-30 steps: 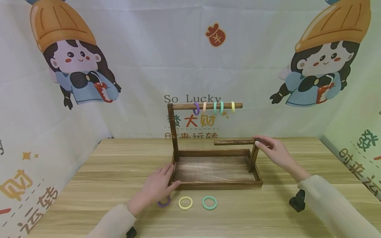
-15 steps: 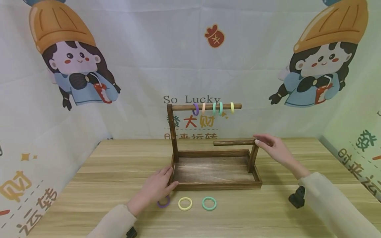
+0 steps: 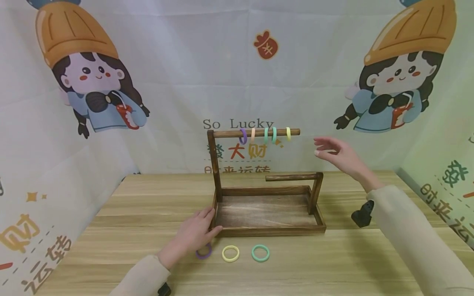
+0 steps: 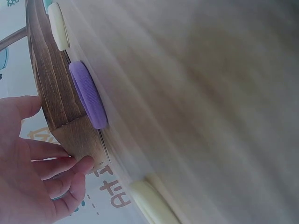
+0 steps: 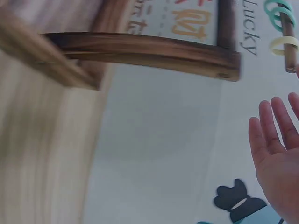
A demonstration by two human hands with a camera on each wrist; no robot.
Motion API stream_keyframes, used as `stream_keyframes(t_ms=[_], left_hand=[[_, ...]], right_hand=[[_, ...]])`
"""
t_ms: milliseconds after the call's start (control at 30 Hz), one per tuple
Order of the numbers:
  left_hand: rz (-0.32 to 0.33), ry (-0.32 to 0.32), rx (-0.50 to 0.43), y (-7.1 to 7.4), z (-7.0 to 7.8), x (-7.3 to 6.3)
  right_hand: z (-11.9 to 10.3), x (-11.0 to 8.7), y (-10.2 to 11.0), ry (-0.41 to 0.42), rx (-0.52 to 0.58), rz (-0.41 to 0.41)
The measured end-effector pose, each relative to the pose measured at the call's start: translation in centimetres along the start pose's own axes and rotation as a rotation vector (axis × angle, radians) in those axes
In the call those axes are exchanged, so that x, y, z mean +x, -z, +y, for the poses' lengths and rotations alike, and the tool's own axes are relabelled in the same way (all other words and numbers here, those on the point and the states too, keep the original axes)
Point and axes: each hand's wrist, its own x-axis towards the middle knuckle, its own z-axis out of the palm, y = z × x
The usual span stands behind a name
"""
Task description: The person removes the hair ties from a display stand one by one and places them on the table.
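A dark wooden rack has a tray base, a tall bar on the left and a low bar on the right. My left hand rests against the tray's front left corner, thumb along the front and fingers at the side. Raised off the rack, my right hand hovers above the low bar's post, fingers loosely extended and holding nothing. Purple, yellow and green hair ties lie in a row before the tray; my left hand partly covers the purple one in the head view.
Several hair ties hang on the tall bar, among them a purple tie and a yellow tie. Another pale yellow tie shows low in the left wrist view. A printed cloth backs the wooden table.
My right hand has left the top of the low bar's post and risen above it. The left hand stays at the tray corner.
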Motion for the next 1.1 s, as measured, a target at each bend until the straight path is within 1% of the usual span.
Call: stream_keyframes(t_ms=[167, 367, 600, 800, 967, 1100], left_hand=[[-0.004, 0.002, -0.004, 0.0, 0.1, 0.0], [-0.001, -0.008, -0.021, 0.0, 0.0, -0.1], [0.013, -0.016, -0.014, 0.0, -0.1, -0.1], [0.011, -0.024, -0.012, 0.0, 0.0, -0.1], [0.003, -0.023, -0.018, 0.0, 0.0, -0.1], [0.005, -0.021, -0.017, 0.0, 0.0, 0.0]], right_hand=[[-1.5, 1.9, 0.0, -0.027, 0.053, -0.052], [-2.7, 3.9, -0.7, -0.063, 0.092, -0.128], [-3.2, 5.7, -1.7, -0.076, 0.137, -0.146], [-3.1, 6.6, -2.5, -0.096, 0.169, -0.172], [-2.8, 6.7, -2.7, -0.126, 0.185, -0.190], [-2.7, 6.7, -2.6, -0.131, 0.193, -0.188]])
